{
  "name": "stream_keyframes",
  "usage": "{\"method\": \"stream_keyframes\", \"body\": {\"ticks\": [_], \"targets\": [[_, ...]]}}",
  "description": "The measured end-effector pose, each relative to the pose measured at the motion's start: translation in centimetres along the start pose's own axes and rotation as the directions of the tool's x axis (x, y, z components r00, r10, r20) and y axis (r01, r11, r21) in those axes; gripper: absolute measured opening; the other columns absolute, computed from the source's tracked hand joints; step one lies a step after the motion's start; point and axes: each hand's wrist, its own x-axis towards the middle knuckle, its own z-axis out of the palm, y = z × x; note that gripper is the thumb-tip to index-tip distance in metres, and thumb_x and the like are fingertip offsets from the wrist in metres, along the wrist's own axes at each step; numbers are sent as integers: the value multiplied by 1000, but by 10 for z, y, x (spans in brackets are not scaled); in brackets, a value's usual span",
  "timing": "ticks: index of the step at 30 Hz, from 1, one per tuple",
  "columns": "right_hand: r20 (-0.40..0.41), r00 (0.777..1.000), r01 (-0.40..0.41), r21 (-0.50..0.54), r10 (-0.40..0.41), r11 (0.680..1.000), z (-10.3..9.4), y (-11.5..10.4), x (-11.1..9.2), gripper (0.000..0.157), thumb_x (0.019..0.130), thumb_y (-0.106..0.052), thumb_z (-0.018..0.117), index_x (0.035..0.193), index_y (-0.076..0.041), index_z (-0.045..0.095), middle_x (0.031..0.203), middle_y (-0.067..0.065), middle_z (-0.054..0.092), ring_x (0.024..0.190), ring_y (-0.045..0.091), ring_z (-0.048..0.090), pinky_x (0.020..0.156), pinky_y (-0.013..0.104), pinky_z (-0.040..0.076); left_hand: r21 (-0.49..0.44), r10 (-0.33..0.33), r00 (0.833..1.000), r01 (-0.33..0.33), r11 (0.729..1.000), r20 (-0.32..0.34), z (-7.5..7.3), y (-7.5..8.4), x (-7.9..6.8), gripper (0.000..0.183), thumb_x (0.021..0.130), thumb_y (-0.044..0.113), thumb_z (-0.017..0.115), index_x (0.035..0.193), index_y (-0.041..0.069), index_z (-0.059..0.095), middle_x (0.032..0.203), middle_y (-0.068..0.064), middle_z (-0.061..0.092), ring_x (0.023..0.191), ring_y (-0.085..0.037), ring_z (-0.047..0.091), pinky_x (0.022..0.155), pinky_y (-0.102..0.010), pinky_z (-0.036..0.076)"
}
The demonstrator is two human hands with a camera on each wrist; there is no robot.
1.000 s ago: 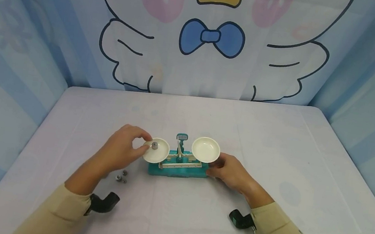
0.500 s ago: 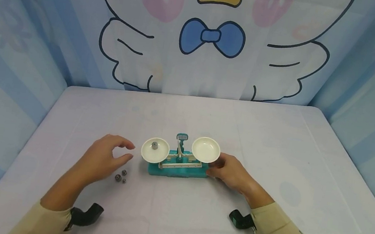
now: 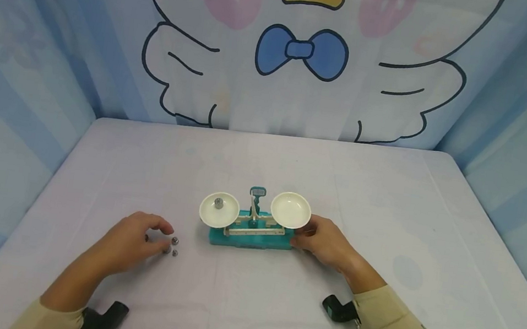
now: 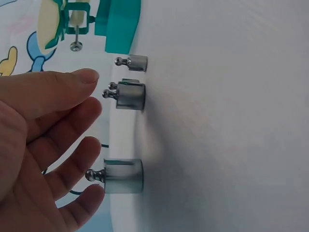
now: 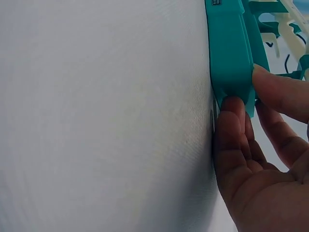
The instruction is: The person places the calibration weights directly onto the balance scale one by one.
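Observation:
A small teal balance scale [image 3: 253,242] stands mid-table with two cream pans. On its left pan [image 3: 209,217] sits one metal weight [image 3: 219,203]; the right pan [image 3: 291,210] is bare and rides higher. My right hand [image 3: 325,243] grips the right end of the base, thumb on top [image 5: 280,89] and fingers against the end. Left of the scale, my left hand [image 3: 135,242] hovers over several metal weights, thumb and index apart, holding nothing. In the left wrist view, its fingertips are close to the knobs of a larger weight [image 4: 124,176] and a medium weight [image 4: 131,95].
A smaller weight [image 4: 138,63] stands nearest the scale. White cloth covers the table [image 3: 245,306]. A printed curtain [image 3: 296,102] hangs behind the table's far edge, with blue curtains at both sides. Black wrist cameras [image 3: 105,317] sit at both cuffs.
My left hand has withdrawn from the left pan, leaving a weight there, and moved down and left to the loose weights. My right hand stays on the base.

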Motion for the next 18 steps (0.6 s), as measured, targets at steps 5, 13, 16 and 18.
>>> {"method": "stream_keyframes", "body": {"ticks": [5,13,16,18], "targets": [[-18,1000,-5,-1,5,1000,1,-1,-1,41,86,-7,75,122,7,61,112,13,66,104,27,62,87,41,54,2,-3,1000,3,1000,28,3,-5,-1,17,85,14,78,101,12,74,110,-8,66,108,-32,58,91,-53,48],[-22,1000,-21,36,22,999,4,-2,-2,41,86,-3,73,123,8,60,113,15,65,101,26,63,83,36,56,22,1,998,-2,1000,64,6,-6,4,14,83,10,78,96,12,74,102,-2,69,97,-25,61,86,-50,49],[-24,1000,-19,39,20,999,4,-3,-2,40,86,-3,73,123,8,60,112,15,65,100,26,63,82,36,56,33,-3,998,0,999,70,7,-6,5,14,83,10,79,96,12,74,101,-1,68,94,-22,59,84,-48,49],[-24,1000,-17,40,18,999,4,-3,-2,39,86,-2,73,122,8,60,112,15,65,100,25,64,82,36,56,33,2,997,-4,999,73,7,-6,5,14,83,10,79,96,12,74,101,-1,68,92,-21,59,83,-48,49]]}}
